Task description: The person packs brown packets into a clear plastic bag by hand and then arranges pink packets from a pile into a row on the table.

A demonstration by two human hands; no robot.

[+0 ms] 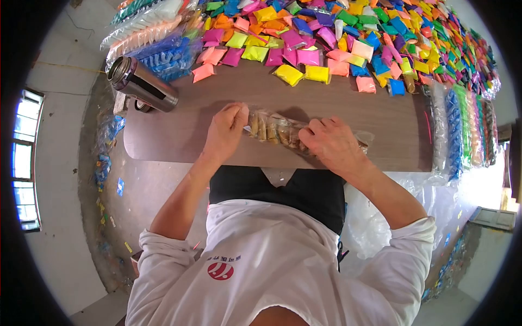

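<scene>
A long clear plastic bag of brown packets [274, 129] lies across the table near its front edge, between my two hands. My left hand [227, 126] pinches the bag's left end, fingers closed. Farther right, my right hand [330, 142] has its fingers bent over the bag and closed on it. The bag's right end sticks out beyond my right hand. Part of the bag under the right fingers is hidden.
Many small colourful packets [317, 74] are heaped along the table's [190, 136] far side. A steel flask [142, 84] stands at the back left, its lid [142, 105] beside it. Filled long bags [453, 130] line the right edge, others [166, 60] the far left.
</scene>
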